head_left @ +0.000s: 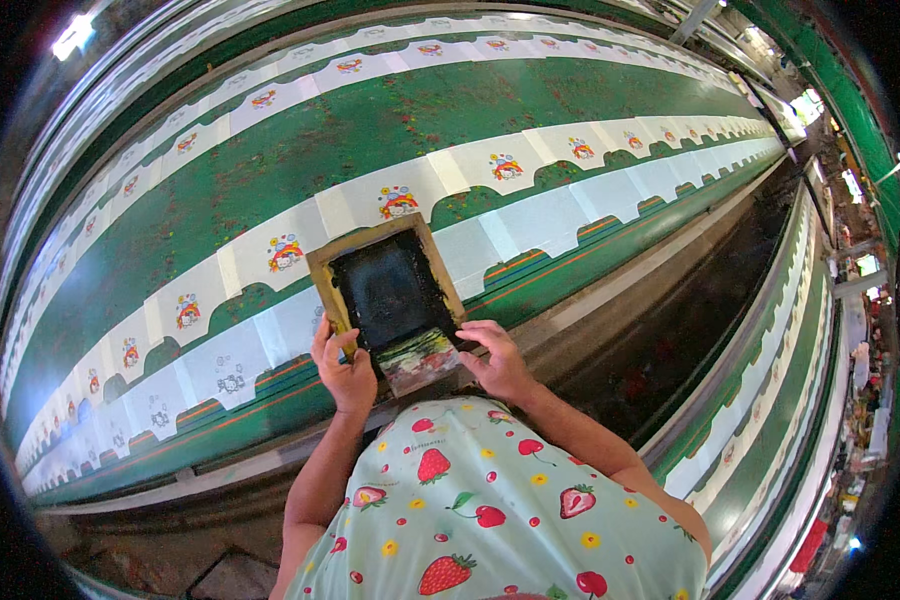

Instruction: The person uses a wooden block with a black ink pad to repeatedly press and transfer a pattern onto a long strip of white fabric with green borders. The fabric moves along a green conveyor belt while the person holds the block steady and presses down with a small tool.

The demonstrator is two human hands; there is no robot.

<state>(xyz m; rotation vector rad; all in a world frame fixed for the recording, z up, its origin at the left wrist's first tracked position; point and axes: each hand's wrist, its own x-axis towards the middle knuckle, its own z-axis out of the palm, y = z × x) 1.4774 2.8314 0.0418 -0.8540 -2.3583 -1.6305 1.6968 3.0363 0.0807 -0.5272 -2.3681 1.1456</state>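
Both my hands hold a small wooden screen-printing frame (388, 285) over the near edge of the long green table. Black ink coats its dark middle, and its near end carries a pale board smeared with red, white and green paint. My left hand (346, 372) is closed on the frame's left side near the bottom. At the near right corner, my right hand (496, 362) grips the other side with thumb and fingers. Beneath and beside the frame runs a row of white fabric pieces (355, 210) with colourful cartoon prints. A nearer row of white pieces (232, 365) shows black outline prints at the left.
The long green table (410, 100) stretches from left to far right, spotted with paint. More printed pieces (430, 50) line its far side. A dark aisle (660, 340) separates it from another table (745, 490) on the right. Cluttered goods (865, 400) stand along the right edge.
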